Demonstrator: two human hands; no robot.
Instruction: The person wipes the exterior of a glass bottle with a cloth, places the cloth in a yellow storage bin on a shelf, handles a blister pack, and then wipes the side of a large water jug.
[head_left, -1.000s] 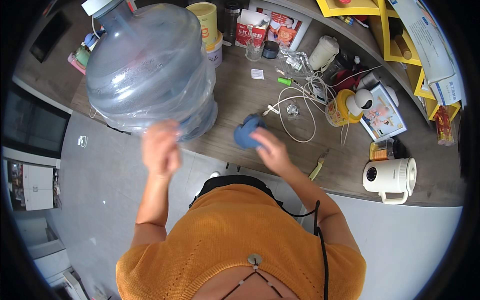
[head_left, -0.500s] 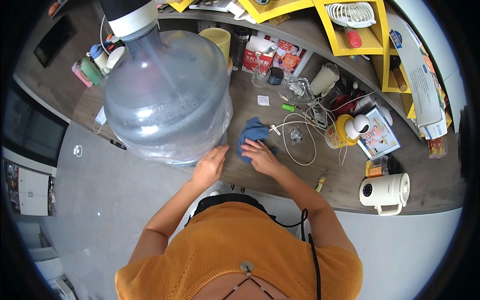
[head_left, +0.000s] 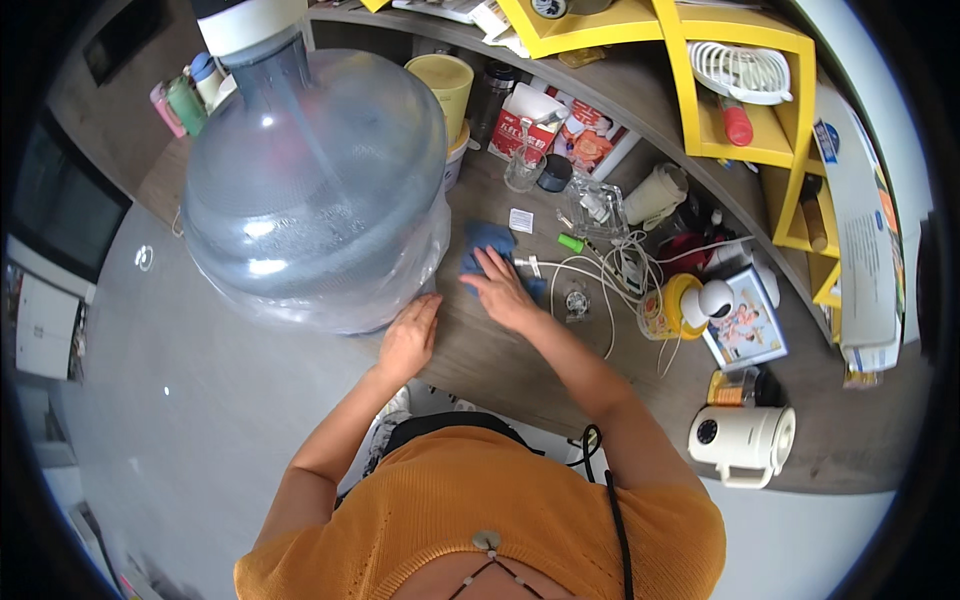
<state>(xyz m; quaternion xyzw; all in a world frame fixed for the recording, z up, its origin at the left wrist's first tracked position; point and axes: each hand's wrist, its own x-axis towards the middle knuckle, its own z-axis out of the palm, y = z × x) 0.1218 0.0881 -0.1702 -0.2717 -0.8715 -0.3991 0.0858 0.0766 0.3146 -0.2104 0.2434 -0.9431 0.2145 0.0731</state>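
My right hand (head_left: 500,292) lies with fingers spread on a crumpled blue cloth (head_left: 488,236), pressing it to the brown wood-grain desk (head_left: 470,345). Close to the desk's front edge, my left hand (head_left: 410,338) has its fingers stretched out and held together. Its fingertips are at the lower right side of a large, clear blue water jug (head_left: 320,190), touching or nearly so; nothing shows in that hand. The jug stands at the left, wrapped low down in clear plastic, with a white-and-black top piece (head_left: 255,30).
Beyond the cloth are a small white label (head_left: 521,220), a glass mug (head_left: 525,170) and a dark jar (head_left: 554,173). White cables (head_left: 610,285) tangle to the right. Farther right stand a yellow-and-white camera (head_left: 690,305), a picture frame (head_left: 748,320) and a cream kettle (head_left: 742,440). Yellow shelves (head_left: 680,75) rise behind.
The right hand and cloth have slid away from me across the desk, closer to the white label. The left hand stays beside the jug's base. The whole view has turned somewhat.
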